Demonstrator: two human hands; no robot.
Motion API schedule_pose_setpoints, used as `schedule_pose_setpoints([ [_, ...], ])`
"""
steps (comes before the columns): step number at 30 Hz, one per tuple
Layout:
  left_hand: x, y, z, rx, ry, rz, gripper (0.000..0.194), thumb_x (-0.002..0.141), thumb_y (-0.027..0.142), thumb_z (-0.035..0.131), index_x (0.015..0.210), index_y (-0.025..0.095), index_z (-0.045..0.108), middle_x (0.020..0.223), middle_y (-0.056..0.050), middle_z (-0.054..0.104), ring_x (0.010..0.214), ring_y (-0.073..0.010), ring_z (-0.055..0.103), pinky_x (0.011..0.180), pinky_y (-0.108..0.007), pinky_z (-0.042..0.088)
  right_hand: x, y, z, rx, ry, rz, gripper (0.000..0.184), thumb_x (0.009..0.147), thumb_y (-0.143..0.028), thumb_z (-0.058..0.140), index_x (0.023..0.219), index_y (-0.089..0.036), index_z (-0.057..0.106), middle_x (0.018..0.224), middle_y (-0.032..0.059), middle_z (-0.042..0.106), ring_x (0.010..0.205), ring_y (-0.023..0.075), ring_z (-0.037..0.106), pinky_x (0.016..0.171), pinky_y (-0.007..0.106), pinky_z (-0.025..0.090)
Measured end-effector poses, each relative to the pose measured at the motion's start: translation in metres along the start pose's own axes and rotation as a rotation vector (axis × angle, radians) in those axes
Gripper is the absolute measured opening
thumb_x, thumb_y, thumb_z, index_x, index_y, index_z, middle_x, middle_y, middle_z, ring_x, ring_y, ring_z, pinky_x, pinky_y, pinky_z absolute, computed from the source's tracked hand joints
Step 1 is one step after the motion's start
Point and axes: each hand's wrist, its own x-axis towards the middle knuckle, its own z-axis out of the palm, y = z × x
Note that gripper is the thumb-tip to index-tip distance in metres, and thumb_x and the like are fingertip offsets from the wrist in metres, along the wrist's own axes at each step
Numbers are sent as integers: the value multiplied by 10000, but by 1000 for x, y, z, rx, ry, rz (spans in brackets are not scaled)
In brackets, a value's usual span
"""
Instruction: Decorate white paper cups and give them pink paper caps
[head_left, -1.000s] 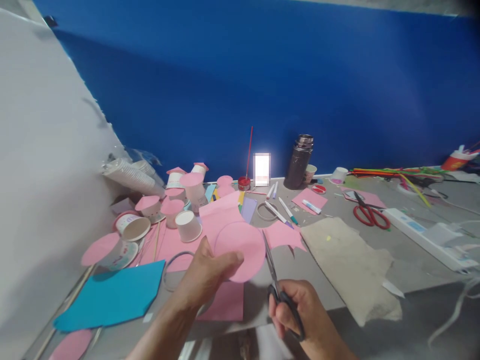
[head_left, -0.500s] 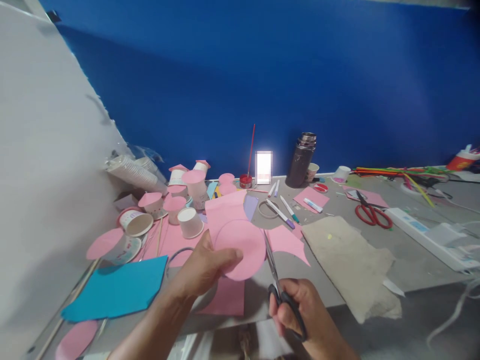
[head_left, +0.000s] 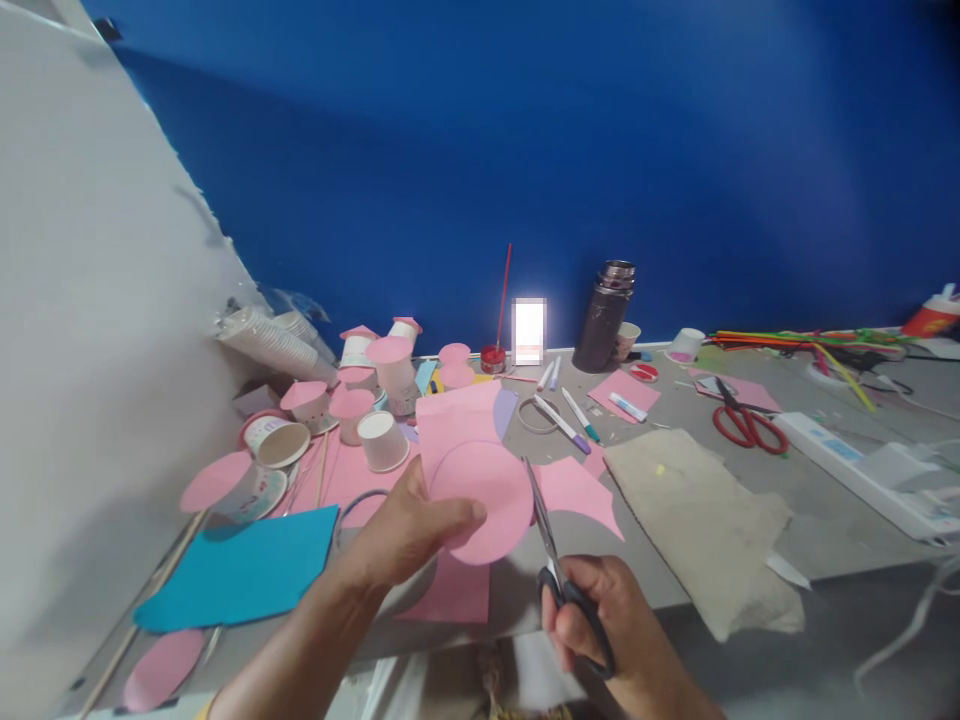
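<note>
My left hand (head_left: 409, 535) pinches a sheet of pink paper (head_left: 480, 480) with a rounded, partly cut circle at its lower end, held above the table. My right hand (head_left: 600, 625) grips black-handled scissors (head_left: 551, 555) by the loops. Their blades point up and away, lying along the right edge of the pink circle. A loose pink offcut (head_left: 577, 492) lies on the table just right of the blades. Another pink sheet (head_left: 450, 592) lies under my hands.
Paper cups with pink lids (head_left: 375, 400) and a stack of cups (head_left: 270, 345) crowd the left. A blue sheet (head_left: 240, 565), markers (head_left: 562, 420), a dark flask (head_left: 606, 315), red scissors (head_left: 746, 425), a beige cloth (head_left: 705, 520), a power strip (head_left: 855, 470) and coloured straws (head_left: 802, 345) lie about.
The view shifted slightly. Both hands keep their hold; the scissor blades stay along the circle's right edge with hardly any movement.
</note>
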Motion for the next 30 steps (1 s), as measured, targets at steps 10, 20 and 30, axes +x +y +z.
schedule_pose_setpoints([
  [10,-6,20,12,-84,-70,-27,470,457,201,851,891,156,677,666,-29,692,598,-173,605,550,-261,477,-2,3,4,50,-24,27,751,641,-921,651,637,-175,571,460,-12,492,426,86,424,450,219,310],
  [20,0,24,-10,68,-225,-91,382,513,233,842,843,144,671,697,-36,678,622,-166,595,567,-262,448,-1,13,-3,64,1,3,740,693,-897,641,657,-160,584,489,-6,505,459,87,411,484,231,304],
  [30,12,31,-9,251,-425,-86,367,635,223,829,924,174,607,770,25,671,725,-150,604,670,-275,484,11,-9,-15,-14,-123,-45,785,730,-916,575,789,-136,633,624,44,598,568,126,504,541,243,374],
])
